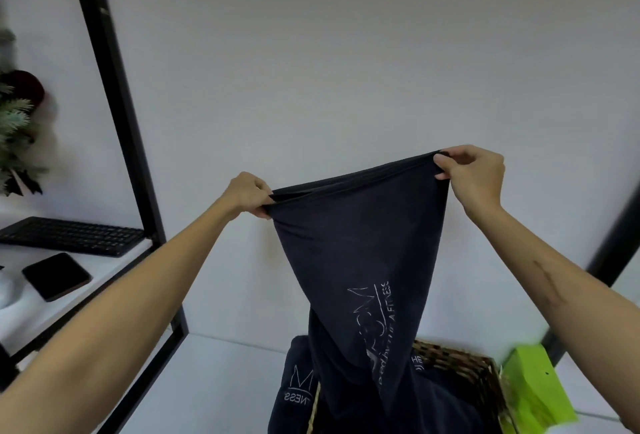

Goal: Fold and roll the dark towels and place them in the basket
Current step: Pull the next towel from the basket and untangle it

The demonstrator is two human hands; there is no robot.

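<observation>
Head view: a soft, limp dark towel (360,243) was held pinched at its top corners by both hands (247,194) (474,170), judged light.

Both arms extended forward, raised. Left hand (247,194) and right hand (472,170) pinching, fingers curled, right held higher.

- Towel (360,243): showing dark navy-black with pale line lettering.
- Basket (460,367): showing brown-and-tan weave.
- Box (533,388): glowing bright lime green.
- Keyboard (72,236) and phone (57,276): appearing black.
- Surface (221,381): appearing white.
</observation>
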